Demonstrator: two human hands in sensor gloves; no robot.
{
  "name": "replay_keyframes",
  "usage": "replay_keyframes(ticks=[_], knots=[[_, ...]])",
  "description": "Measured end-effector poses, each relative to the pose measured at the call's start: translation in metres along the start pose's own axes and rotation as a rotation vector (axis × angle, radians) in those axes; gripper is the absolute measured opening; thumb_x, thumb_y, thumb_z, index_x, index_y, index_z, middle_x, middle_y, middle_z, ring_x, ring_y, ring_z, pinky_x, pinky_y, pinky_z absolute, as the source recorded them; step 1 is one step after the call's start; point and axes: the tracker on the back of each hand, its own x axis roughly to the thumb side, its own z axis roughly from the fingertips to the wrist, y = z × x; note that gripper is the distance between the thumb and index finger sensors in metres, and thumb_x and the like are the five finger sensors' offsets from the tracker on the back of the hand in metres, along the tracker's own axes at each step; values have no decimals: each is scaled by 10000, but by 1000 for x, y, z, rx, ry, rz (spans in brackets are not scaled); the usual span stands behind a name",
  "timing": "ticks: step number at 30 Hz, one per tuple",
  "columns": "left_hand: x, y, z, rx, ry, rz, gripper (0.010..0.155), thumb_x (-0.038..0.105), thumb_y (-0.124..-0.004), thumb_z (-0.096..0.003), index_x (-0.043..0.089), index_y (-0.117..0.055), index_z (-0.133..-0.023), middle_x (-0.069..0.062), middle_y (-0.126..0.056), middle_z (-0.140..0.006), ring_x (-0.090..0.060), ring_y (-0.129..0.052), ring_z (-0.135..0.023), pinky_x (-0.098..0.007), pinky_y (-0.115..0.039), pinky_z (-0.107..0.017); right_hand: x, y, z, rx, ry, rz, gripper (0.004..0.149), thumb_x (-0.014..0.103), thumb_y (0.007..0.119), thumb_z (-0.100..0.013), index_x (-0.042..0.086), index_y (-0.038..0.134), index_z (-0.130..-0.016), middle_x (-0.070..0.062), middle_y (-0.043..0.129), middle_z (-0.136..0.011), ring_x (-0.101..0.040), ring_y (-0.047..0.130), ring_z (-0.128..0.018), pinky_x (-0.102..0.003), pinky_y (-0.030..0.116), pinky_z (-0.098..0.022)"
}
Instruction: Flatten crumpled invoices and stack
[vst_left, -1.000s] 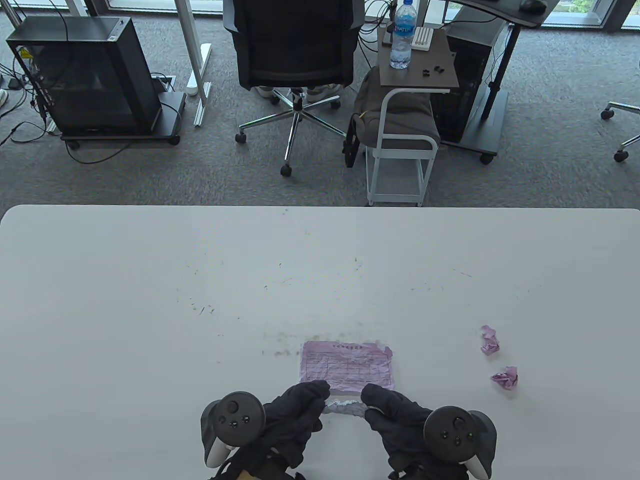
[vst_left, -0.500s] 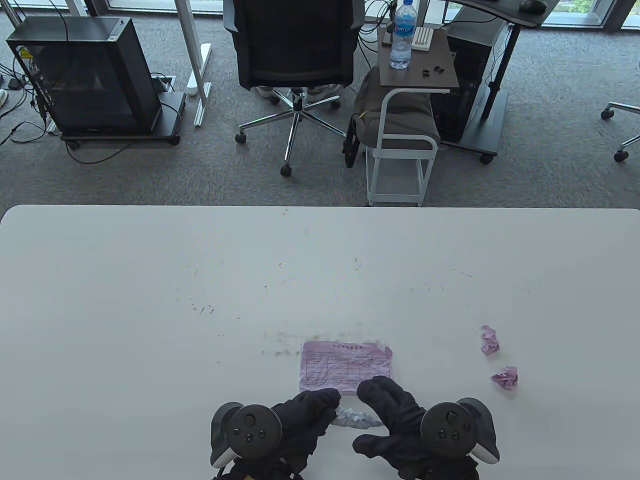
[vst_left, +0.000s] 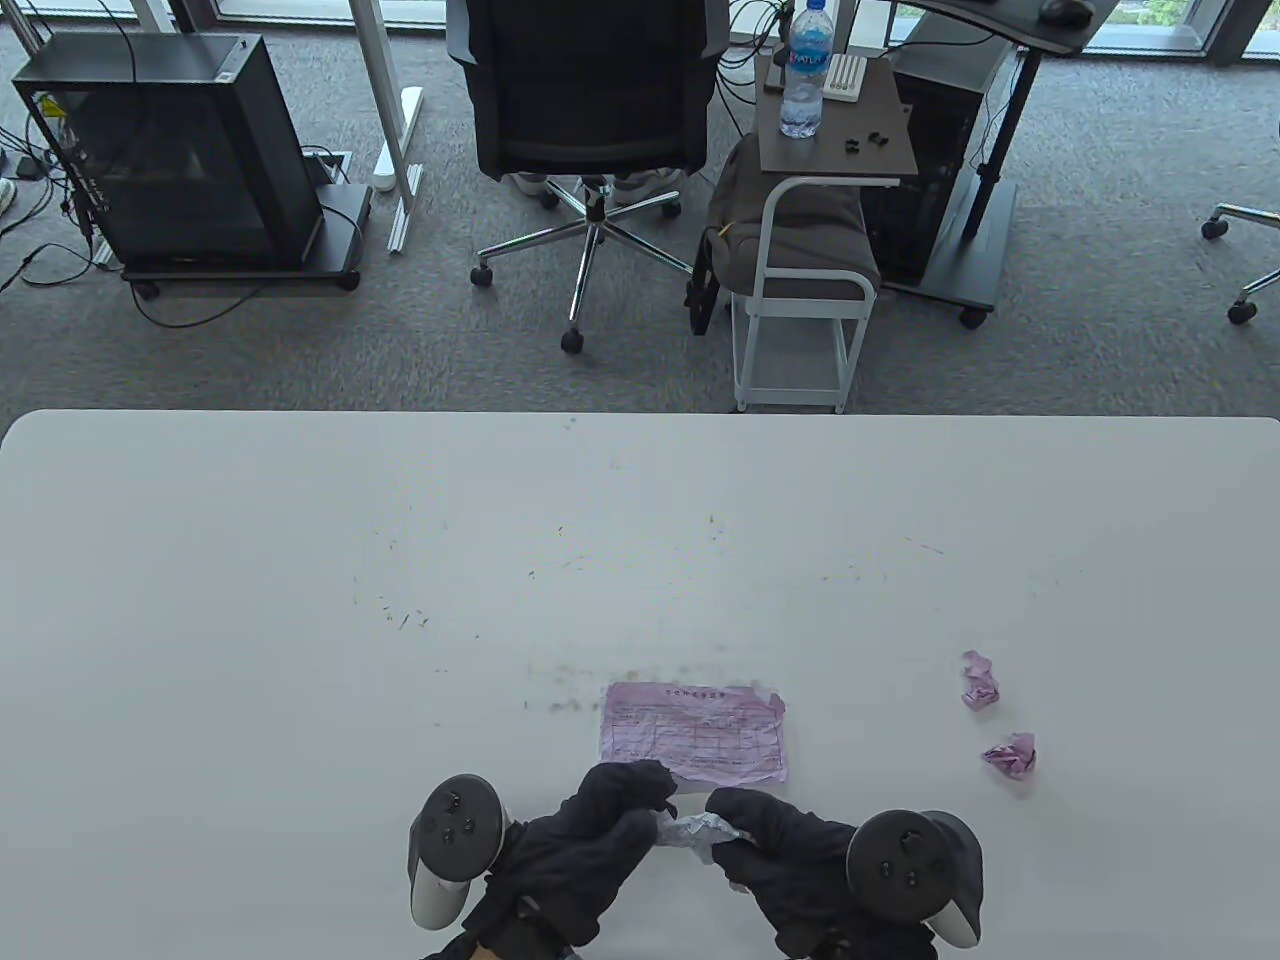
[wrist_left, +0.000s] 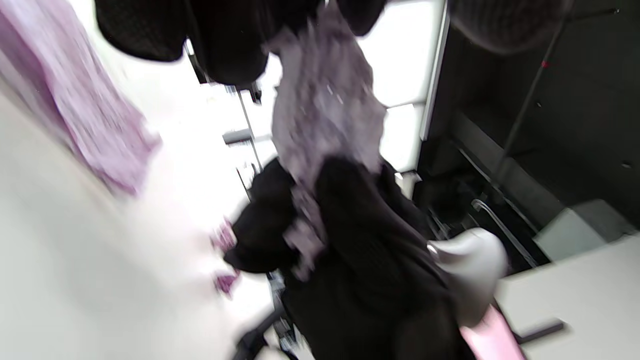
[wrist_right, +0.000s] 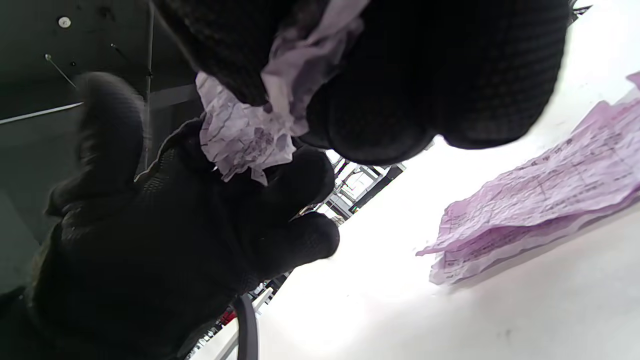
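Table view: both hands' fingers pinch crumpled invoice (vst_left: 692, 830) near table (vst_left: 200, 600) front edge, just beside flattened invoice (vst_left: 695, 730)

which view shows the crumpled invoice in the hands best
The right wrist view: the crumpled invoice is sharp and close there, creases and print visible, pinched between the right hand and left hand. The table view shows only a small pale wad between the gloves. The left wrist view shows it large but motion-blurred.

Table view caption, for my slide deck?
Both hands pinch a crumpled invoice before a flattened one; two balls wait.
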Motion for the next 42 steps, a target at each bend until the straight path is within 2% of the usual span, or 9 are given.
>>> replay_keyframes(ticks=[2, 7, 13, 15, 20, 25, 30, 35, 42], knots=[[1, -7, -2, -96, 10, -3, 987, 541, -806, -507, 119, -169, -1133, -199, -285, -1146, -526, -581, -1001, -670, -582, -673, 0, 3, -1, -9, -6, -70, 438, 265, 811, -497, 95, 687, -881, -160, 927, -693, -279, 985, -473, -412, 901, -314], [7, -3, -2, 100, -7, -256, 644, 261, -820, -557, 174, -489, -1102, -107, -724, -949, -338, -930, -768, -593, -757, -599, -2, 7, -1, 1, 3, -69, 435, 279, 803, -500, 90, 687, -875, -158, 934, -676, -274, 998, -452, -402, 910, -296], [9, 5, 2, 188, -21, -239, 582, 210, -815, -557, 155, -562, -1078, -121, -777, -888, -323, -989, -670, -600, -789, -571, -7, 8, -4, 94, 83, -3, 449, 254, 823, -492, 109, 671, -889, -194, 891, -765, -339, 969, -546, -455, 891, -353], [12, 3, 2, 171, -44, -309, 589, 188, -821, -549, 164, -561, -1078, -129, -755, -898, -275, -995, -606, -566, -801, -568, -9, 12, -3, 242, 68, -10, 590, 336, 838, -493, 106, 558, -959, -260, 734, -925, -417, 855, -705, -509, 833, -442], [19, -6, 0, 97, -76, -454, 629, 169, -833, -536, 194, -525, -1084, -87, -710, -935, -252, -995, -560, -537, -806, -568, -12, 12, -4, 183, 30, -187, 823, 505, 810, -470, 52, 435, -1045, -346, 580, -1011, -498, 737, -788, -562, 777, -493], [20, -11, -2, 70, -70, -457, 621, 189, -851, -531, 170, -564, -1082, -133, -750, -891, -203, -1007, -416, -506, -858, -493, -15, 17, -5, 137, 67, -220, 455, 278, 826, -503, 92, 691, -896, -276, 795, -870, -409, 883, -653, -513, 838, -436], [13, -3, 1, 130, 35, -429, 659, 255, -877, -520, 61, -574, -1073, -151, -826, -794, -130, -1001, -288, -454, -901, -414, -13, 9, -5, 15, 41, -203, 427, 201, 834, -489, 135, 670, -878, -197, 897, -767, -322, 970, -541, -446, 896, -363], [-4, 0, 0, 101, 196, -161, 674, 278, -878, -525, -17, -593, -1060, -158, -840, -767, -157, -1008, -323, -481, -882, -432, -11, 6, -3, -15, -11, -146, 424, 175, 828, -483, 157, 666, -874, -177, 881, -781, -323, 950, -558, -452, 881, -379], [-1, 6, 3, 156, 115, -149, 437, 280, -805, -575, 124, -718, -974, -159, -750, -910, -370, -960, -686, -606, -778, -547, -10, 4, -3, -15, -3, -102, 554, 133, 830, -466, 128, 571, -955, -164, 800, -834, -304, 912, -601, -464, 864, -418]])
